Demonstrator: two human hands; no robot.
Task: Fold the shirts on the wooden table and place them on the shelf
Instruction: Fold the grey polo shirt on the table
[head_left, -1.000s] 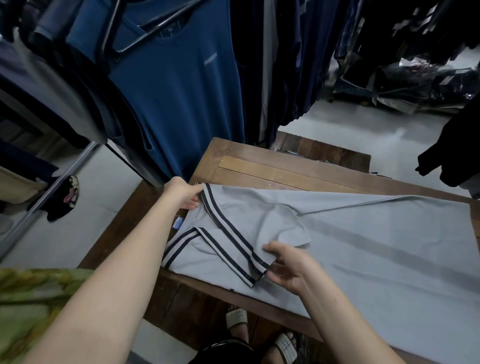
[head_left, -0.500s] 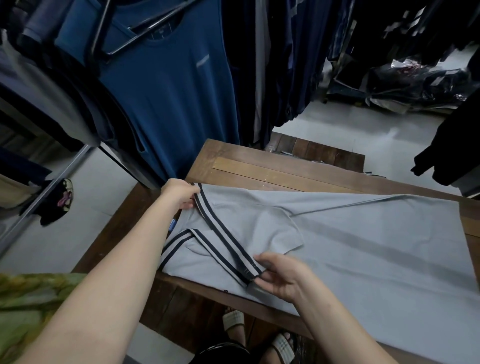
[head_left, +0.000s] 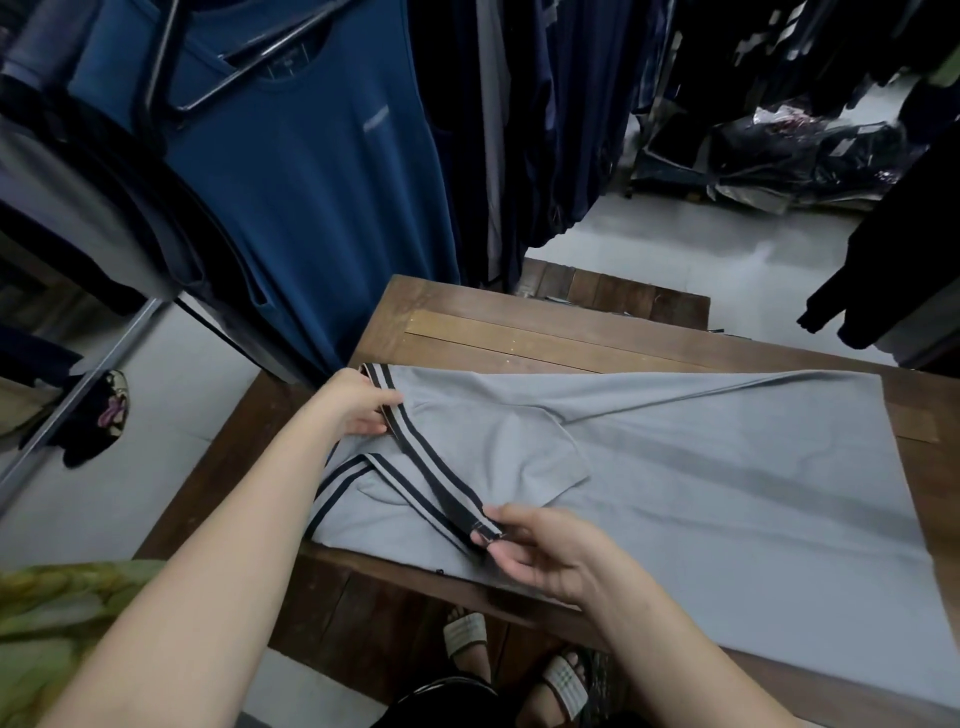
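Observation:
A light grey shirt (head_left: 727, 483) with a dark-striped collar (head_left: 431, 467) lies spread across the wooden table (head_left: 519, 332), its collar end at the left. A sleeve is folded in over the body. My left hand (head_left: 358, 405) pinches the far end of the striped collar near the table's left side. My right hand (head_left: 535, 551) pinches the near end of the same collar by the front edge. The collar band runs taut between both hands. No shelf is in view.
A blue tank top (head_left: 311, 197) and dark garments hang on racks left and behind the table. Bagged clothes (head_left: 810, 156) lie on the floor at the back right. A dark garment (head_left: 893, 270) hangs at the right. My sandalled feet (head_left: 519, 660) show below the table's front edge.
Both hands have drawn the collar band straighter. My left hand has closed on its far end, and my right hand has shifted slightly right along the near end.

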